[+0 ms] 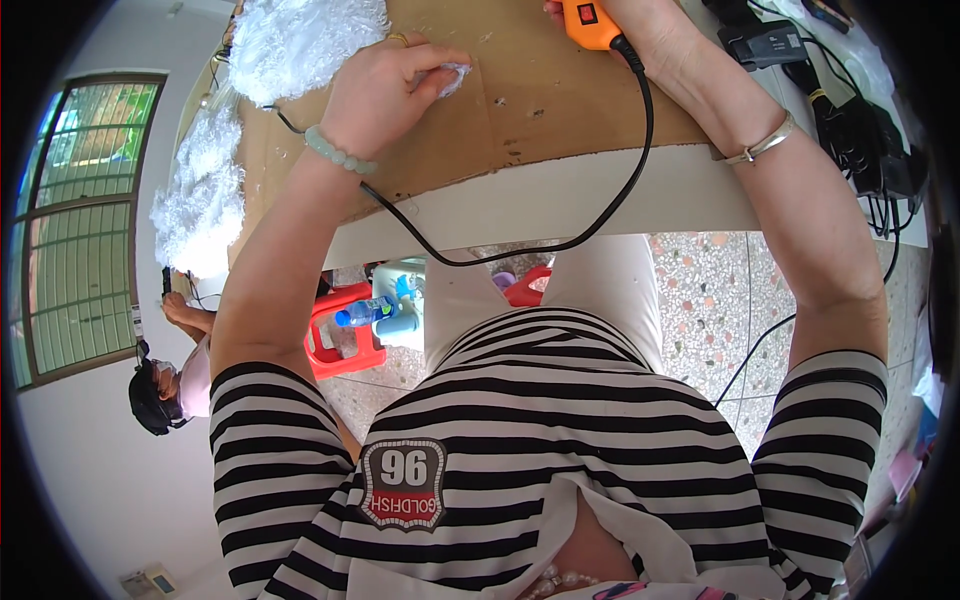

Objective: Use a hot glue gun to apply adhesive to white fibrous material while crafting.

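Note:
My left hand (385, 92) is closed in a pinch over the cardboard-covered tabletop (520, 110). Between its fingertips sits a small crumpled piece of white film (456, 80). My right hand (640, 18), partly cut off by the upper edge, wraps round an orange corded hand tool (590, 22) with a red switch. The working end of that tool lies out of view. From its lower end a black cord (640, 130) loops down past the table's front edge and back up under my left wrist.
Heaps of shiny white plastic strands (300, 45) lie at the table's left. Black power adapters (765, 45) and tangled cables are on the right. Below stand a red plastic stool (365, 355) and a water bottle (365, 312). Another person in a dark cap (150, 400) sits at far left.

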Available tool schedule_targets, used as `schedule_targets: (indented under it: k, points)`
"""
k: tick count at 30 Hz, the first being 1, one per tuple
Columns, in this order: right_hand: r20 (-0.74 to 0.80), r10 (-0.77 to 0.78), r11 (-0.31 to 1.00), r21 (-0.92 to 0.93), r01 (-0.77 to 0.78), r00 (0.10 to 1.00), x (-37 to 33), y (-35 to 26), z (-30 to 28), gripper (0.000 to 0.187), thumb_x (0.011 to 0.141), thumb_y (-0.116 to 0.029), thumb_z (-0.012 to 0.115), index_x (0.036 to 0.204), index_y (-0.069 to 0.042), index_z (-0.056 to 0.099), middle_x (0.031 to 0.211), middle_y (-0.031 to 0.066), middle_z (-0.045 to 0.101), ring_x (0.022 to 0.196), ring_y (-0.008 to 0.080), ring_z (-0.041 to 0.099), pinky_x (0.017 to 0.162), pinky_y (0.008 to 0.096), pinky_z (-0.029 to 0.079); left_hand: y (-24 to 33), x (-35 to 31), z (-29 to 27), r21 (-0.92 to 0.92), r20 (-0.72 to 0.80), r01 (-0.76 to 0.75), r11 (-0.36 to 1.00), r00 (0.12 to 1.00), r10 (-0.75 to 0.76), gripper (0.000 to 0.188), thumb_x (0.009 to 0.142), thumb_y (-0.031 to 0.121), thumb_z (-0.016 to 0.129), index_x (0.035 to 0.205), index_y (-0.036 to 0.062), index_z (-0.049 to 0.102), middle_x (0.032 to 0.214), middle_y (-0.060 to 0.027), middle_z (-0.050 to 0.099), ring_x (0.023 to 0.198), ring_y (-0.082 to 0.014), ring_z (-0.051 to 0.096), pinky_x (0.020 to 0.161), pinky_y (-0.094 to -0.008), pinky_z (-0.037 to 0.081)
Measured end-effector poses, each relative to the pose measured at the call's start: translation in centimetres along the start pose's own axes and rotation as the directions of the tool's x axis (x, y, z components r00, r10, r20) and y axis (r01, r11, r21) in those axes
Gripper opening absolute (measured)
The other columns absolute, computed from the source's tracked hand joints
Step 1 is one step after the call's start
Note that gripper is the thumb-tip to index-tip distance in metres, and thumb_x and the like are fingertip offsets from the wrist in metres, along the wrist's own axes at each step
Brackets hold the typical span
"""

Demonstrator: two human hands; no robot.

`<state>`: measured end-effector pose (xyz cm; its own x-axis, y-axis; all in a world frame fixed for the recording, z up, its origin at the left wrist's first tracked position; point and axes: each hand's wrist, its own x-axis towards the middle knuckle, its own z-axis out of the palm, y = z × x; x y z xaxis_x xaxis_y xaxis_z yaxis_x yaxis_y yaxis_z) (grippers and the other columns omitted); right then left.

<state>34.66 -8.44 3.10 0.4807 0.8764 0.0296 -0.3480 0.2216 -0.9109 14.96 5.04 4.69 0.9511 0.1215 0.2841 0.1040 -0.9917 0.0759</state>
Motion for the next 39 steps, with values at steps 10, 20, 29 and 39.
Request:
schedule_targets:
  k: [10,20,29,39]
  points:
    - [-0.005,0.03,0.998,-0.061,-0.03,1.0,-0.1,-0.2,0.4,0.023,0.093,-0.026,0.052,0.093,-0.005,0.06,0.076,0.0063,0.062,0.065,0.0151,0.059,0.058,0.0253,0.047,0.6,-1.0,-0.3,0.243,-0.056,-0.236,0.941,0.965,0.256,0.019,0.074,0.003,0.061,0.09,0.0099,0.069,0.079,-0.0043,0.063,0.074,-0.0254,0.06,0.07,-0.0369,0.049]
    - [0.406,-0.239,0.934,0.344,0.095,0.882,1.0,1.5,-1.3,0.023,0.094,-0.025,0.051,0.099,-0.005,0.06,0.079,0.0063,0.062,0.067,0.0152,0.058,0.059,0.0255,0.047,-1.4,-3.2,-0.3,-0.406,-0.072,0.147,0.902,0.979,-0.192,0.034,0.071,-0.009,0.048,0.094,0.0067,0.068,0.091,-0.0086,0.065,0.084,-0.0274,0.06,0.084,-0.0339,0.046]
    - [0.013,0.034,0.994,-0.105,-0.032,0.999,-0.5,-0.7,0.8,0.023,0.094,-0.025,0.052,0.096,-0.004,0.06,0.078,0.0063,0.062,0.066,0.0151,0.058,0.061,0.0254,0.047,1.7,-1.7,0.1,0.236,-0.17,-0.194,0.952,0.957,0.236,0.046,0.069,-0.013,0.043,0.107,0.0089,0.06,0.087,-0.0091,0.065,0.091,-0.0306,0.058,0.084,-0.0363,0.046]
    - [0.013,0.029,0.997,-0.067,-0.028,0.999,-0.8,-0.8,1.0,0.022,0.094,-0.023,0.053,0.104,-0.004,0.058,0.079,0.0067,0.063,0.066,0.0155,0.059,0.062,0.0253,0.048,-3.0,-2.8,-2.9,-0.809,-0.205,0.286,0.513,0.681,-0.703,0.025,0.083,-0.006,0.056,0.105,0.0027,0.063,0.084,-0.0016,0.062,0.07,-0.0101,0.056,0.065,-0.0232,0.048]
